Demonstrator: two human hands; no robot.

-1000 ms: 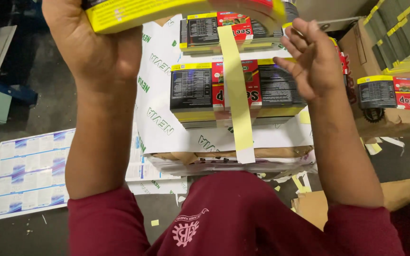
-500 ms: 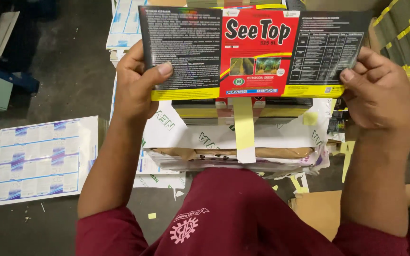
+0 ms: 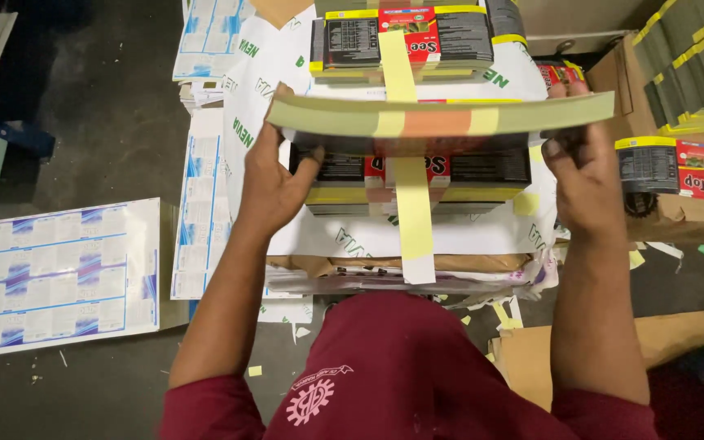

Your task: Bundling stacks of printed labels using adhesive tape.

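Note:
Both my hands grip a thick stack of flat printed cartons (image 3: 442,118), held level and edge-on toward me, its yellow-green and orange edges showing. My left hand (image 3: 275,175) holds the stack's left end and my right hand (image 3: 584,175) holds its right end. Directly under the held stack lies a banded bundle of black, red and yellow cartons (image 3: 417,175) with a pale yellow paper strip (image 3: 413,220) running over it. A second banded bundle (image 3: 409,37) lies farther away. Both rest on white printed wrapping paper (image 3: 352,240).
A white sheet of blue printed labels (image 3: 63,277) lies on the dark floor at left, with more label sheets (image 3: 201,204) beside the pile. Cardboard boxes with carton stacks (image 3: 686,167) stand at right. Brown cardboard (image 3: 523,358) lies near my lap.
The stack, held up with its printed face toward me half a second ago, has tipped flat and come lower over the banded bundle. My hands have stayed at its two ends.

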